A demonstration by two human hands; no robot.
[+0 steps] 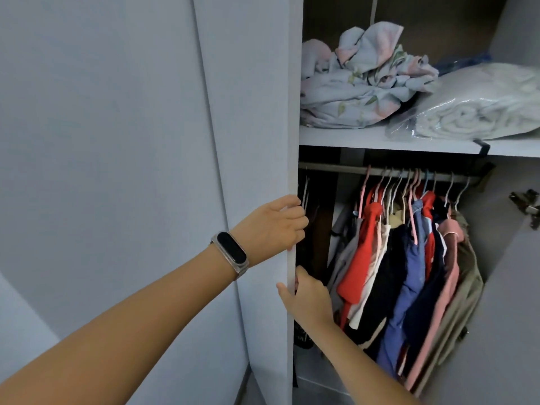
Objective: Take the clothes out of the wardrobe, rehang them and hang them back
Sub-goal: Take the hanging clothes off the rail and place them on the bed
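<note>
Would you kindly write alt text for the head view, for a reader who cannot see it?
Both hands grip the edge of a grey wardrobe door, the left hand above the right hand. Inside, clothes hang on a rail beneath a shelf holding crumpled bedding.

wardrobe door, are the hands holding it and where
Yes: both the left hand and the right hand grip the wardrobe door by its free vertical edge, left above right.

We see a matt, smooth wardrobe door [257, 141], cloth clothes [409, 267] on a metal rail [333, 167], w/ a glossy plastic bag [467, 112] up top.
</note>
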